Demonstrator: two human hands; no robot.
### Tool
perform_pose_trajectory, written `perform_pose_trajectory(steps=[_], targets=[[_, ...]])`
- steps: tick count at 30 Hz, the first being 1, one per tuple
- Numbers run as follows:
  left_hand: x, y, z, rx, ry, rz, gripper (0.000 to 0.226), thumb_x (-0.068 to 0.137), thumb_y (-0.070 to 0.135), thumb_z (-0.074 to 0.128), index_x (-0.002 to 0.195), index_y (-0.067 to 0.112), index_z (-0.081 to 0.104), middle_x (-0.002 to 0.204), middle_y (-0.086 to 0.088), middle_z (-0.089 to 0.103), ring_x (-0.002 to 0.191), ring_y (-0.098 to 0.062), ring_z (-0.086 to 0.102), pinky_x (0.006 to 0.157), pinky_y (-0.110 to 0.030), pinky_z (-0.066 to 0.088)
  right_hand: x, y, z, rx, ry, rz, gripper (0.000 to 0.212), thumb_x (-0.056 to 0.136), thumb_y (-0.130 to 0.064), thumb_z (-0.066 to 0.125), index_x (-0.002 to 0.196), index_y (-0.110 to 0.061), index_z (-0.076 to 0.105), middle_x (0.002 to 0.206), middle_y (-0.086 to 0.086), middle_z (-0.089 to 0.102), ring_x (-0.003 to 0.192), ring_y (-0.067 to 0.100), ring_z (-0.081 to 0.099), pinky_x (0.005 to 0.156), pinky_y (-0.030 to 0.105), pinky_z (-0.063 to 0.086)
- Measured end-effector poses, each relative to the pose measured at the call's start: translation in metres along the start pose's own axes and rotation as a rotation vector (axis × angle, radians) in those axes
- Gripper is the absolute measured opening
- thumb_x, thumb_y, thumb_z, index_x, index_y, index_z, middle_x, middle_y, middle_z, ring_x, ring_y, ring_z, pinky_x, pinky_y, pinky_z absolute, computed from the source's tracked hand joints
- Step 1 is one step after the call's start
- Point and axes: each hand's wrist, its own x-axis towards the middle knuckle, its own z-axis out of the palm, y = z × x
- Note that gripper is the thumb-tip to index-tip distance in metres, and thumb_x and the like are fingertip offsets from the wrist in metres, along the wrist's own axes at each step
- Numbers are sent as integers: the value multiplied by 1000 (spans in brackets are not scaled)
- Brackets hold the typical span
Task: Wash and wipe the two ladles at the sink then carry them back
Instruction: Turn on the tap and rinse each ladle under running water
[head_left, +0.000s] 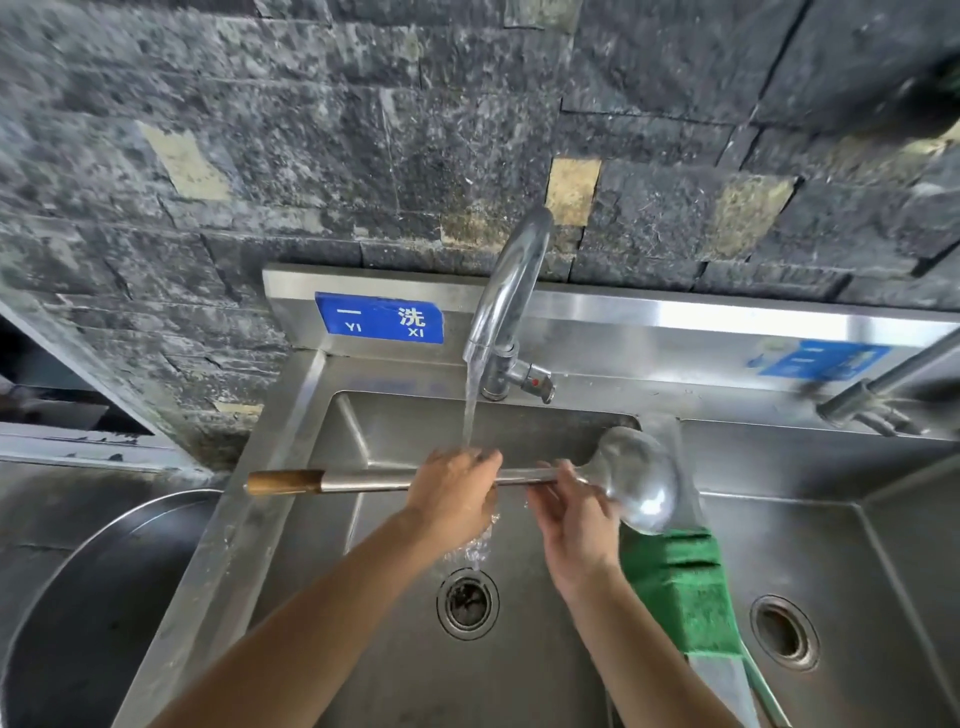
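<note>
Left grip (454, 491) curled over the ladle (639, 478) mid-shaft, under the faucet (511, 291) stream; right grip (571, 519) pinching the neck by the bowl — ladle level across the sink (395, 426) basin, bowl above green cloth (675, 582) on divider.

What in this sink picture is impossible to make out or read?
1. Head view: the ladle, its mid-shaft covered by the left hand and right hand.
2. Head view: the right-hand blue sign, too blurred to read.
3. Head view: the second tap, cut off by the right edge.
4. Head view: a second ladle; none can be identified anywhere.
</note>
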Motion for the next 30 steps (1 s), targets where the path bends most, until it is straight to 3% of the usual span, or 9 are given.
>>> perform_pose_trajectory(steps=[3, 7, 9, 11, 13, 15, 22, 26, 30], targets=[[-12, -16, -6, 8, -14, -30, 22, 93, 21, 60, 116, 19, 58, 100, 2, 68, 87, -16, 66, 82, -30, 56, -14, 21, 38, 44, -74, 163, 36, 103, -17, 61, 132, 5, 55, 117, 23, 71, 105, 36, 74, 83, 39, 62], [-44, -54, -12, 15, 42, -141, 16, 95, 38, 59, 99, 22, 62, 81, 6, 66, 66, -14, 65, 59, -28, 55, -21, 0, 45, -298, -250, 357, 43, 105, -37, 57, 110, 2, 73, 100, 18, 79, 95, 30, 77, 81, 38, 63], [-54, -66, -20, 45, 21, -221, 22, 94, 48, 56, 99, 27, 60, 83, 8, 67, 70, -15, 68, 58, -32, 53, -18, -18, 43, -532, -244, 219, 41, 99, -41, 65, 93, -3, 78, 87, 14, 80, 77, 23, 76, 79, 40, 64], [-61, -75, -25, 62, -49, -292, 30, 95, 55, 46, 103, 29, 58, 88, 9, 68, 76, -14, 69, 66, -33, 56, 2, -39, 39, -592, -46, -24, 35, 100, -36, 65, 80, -10, 78, 76, 10, 79, 66, 20, 71, 81, 43, 63], [-68, -84, -23, 49, -120, -352, 34, 95, 60, 42, 99, 29, 55, 83, 7, 67, 73, -14, 68, 67, -33, 57, 25, -60, 42, -664, 134, -202, 34, 102, -31, 57, 77, -13, 70, 72, 7, 74, 70, 26, 69, 78, 42, 58], [-77, -90, -16, -80, -188, -368, 33, 94, 63, 41, 93, 32, 50, 73, 6, 65, 63, -9, 64, 59, -29, 55, 46, -67, 50, -822, 115, -261, 32, 101, -32, 52, 77, -12, 59, 71, 7, 62, 77, 33, 60, 75, 39, 47], [-108, -70, 16, -451, -190, -472, 36, 96, 54, 48, 73, 26, 47, 62, 3, 59, 54, -6, 56, 53, -20, 43, 55, -43, 80, -859, 95, -260, 15, 100, -24, 50, 97, -15, 61, 93, 12, 71, 96, 38, 66, 86, 42, 50], [-114, -67, 24, -541, -127, -556, 39, 91, 61, 49, 75, 25, 48, 62, 11, 57, 57, -8, 58, 55, -19, 40, 47, -27, 98, -794, 98, -249, 37, 103, -28, 51, 136, -15, 56, 112, 13, 74, 110, 38, 66, 97, 42, 51], [-117, -68, 26, -577, -132, -625, 34, 92, 59, 50, 67, 35, 45, 60, 12, 55, 61, -17, 52, 63, -33, 42, 46, -20, 111, -729, 118, -227, 45, 105, -32, 50, 147, -15, 45, 112, 12, 73, 109, 35, 65, 98, 42, 51]])
